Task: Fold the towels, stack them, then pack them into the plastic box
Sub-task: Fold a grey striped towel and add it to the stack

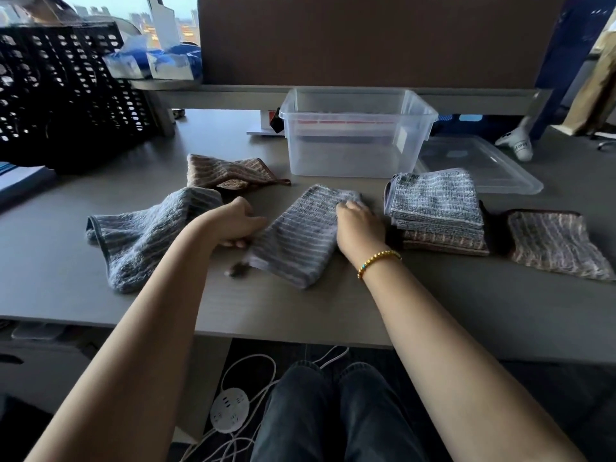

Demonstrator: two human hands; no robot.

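A grey striped towel (296, 235) lies folded lengthwise in the middle of the desk. My left hand (238, 221) grips its left edge, and my right hand (355, 221) pinches its upper right edge. To the right stands a stack of folded towels (436, 208), grey ones above brown ones. A folded brown towel (556, 243) lies alone at the far right. An unfolded grey towel (143, 235) and a crumpled brown towel (230, 171) lie to the left. The clear plastic box (356, 135) stands open behind them.
The box's clear lid (483, 165) lies flat to the right of the box. A black perforated crate (66, 91) stands at the back left, and a brown partition (366, 38) closes the back. Cables and a power strip (230, 410) lie on the floor below the desk edge.
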